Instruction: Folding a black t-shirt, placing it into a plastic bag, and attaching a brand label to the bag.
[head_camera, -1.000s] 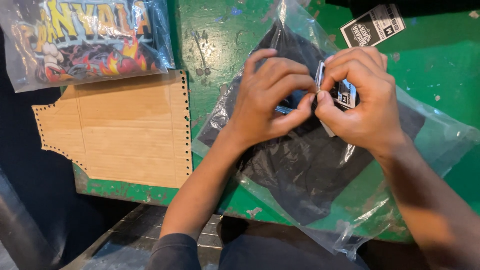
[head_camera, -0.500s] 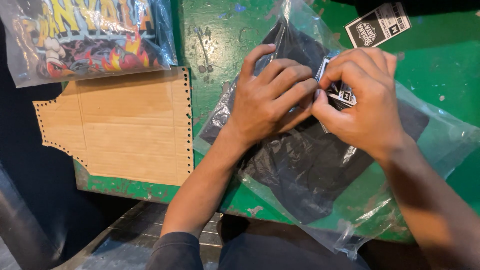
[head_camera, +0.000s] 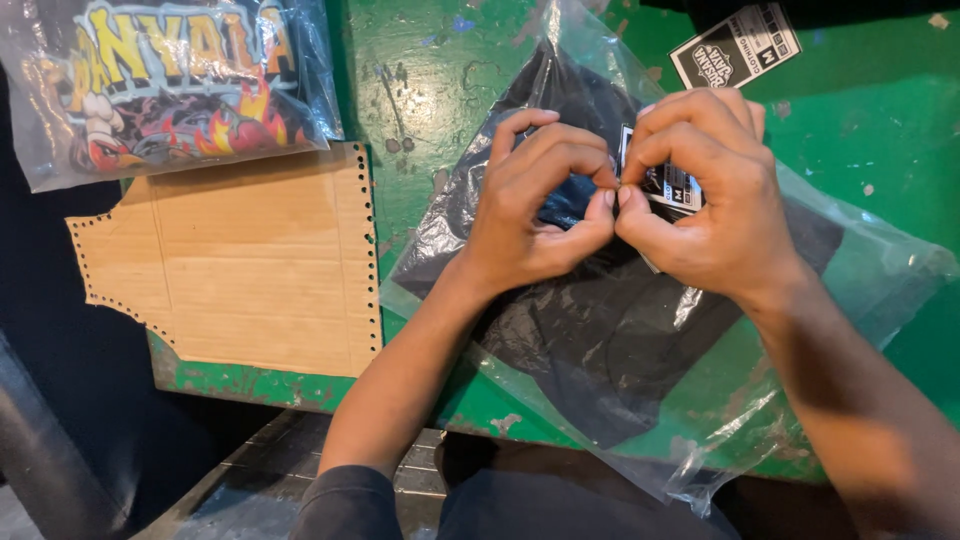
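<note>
A folded black garment (head_camera: 600, 330) lies inside a clear plastic bag (head_camera: 880, 270) on the green table (head_camera: 880, 120). My left hand (head_camera: 535, 215) and my right hand (head_camera: 700, 190) meet above the bag, fingertips pinched together. Between them sits a small black and white hang tag (head_camera: 672, 188), held by my right hand and touched by my left fingertips. Most of the tag is hidden behind my fingers.
A flat piece of brown cardboard (head_camera: 250, 260) with a dotted edge lies to the left. Above it is a bagged printed shirt (head_camera: 170, 80). Another black and white tag (head_camera: 735, 45) lies at the top right. The table's near edge runs just below the bag.
My left fingers have curled in from a flatter spread, and both hands now pinch together at the tag. The bag and garment stay where they were.
</note>
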